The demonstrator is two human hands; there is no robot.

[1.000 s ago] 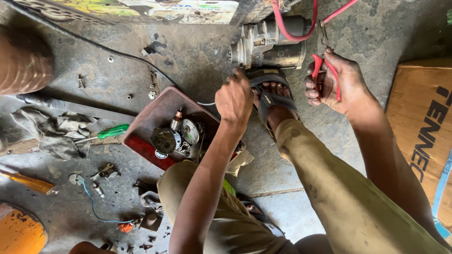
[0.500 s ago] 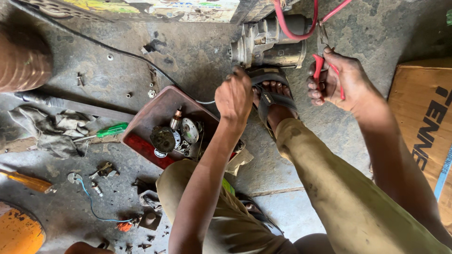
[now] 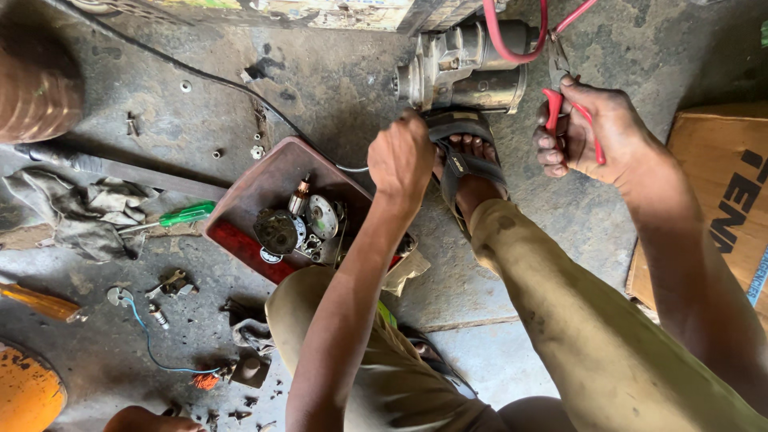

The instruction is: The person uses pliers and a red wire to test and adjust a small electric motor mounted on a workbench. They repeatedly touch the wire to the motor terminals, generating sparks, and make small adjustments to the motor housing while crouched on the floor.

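- A person crouched on a grimy concrete floor works over a grey starter motor, which lies on its side just above a sandalled foot.
- The left hand is balled into a fist at the motor's near end, just below its housing; the fingers are curled tight, though what they grip, if anything, cannot be told from this angle.
- The right hand has its fingers wrapped around the red handles of a pair of pliers, whose metal nose points up from the fingers toward a red cable looping over the motor's far end.
- The motor sits between the two hands, touching the sandal's toe, slightly above both sets of fingers.
- Below and to the outside of the left fingers, a red tray holds a copper-wound armature, gears and round metal parts.
- Farther out from the left fingers, a green-handled screwdriver lies beside crumpled rags, with loose bolts and a blue wire scattered across the floor.
- Beyond the right wrist, a brown cardboard box rests on the floor.
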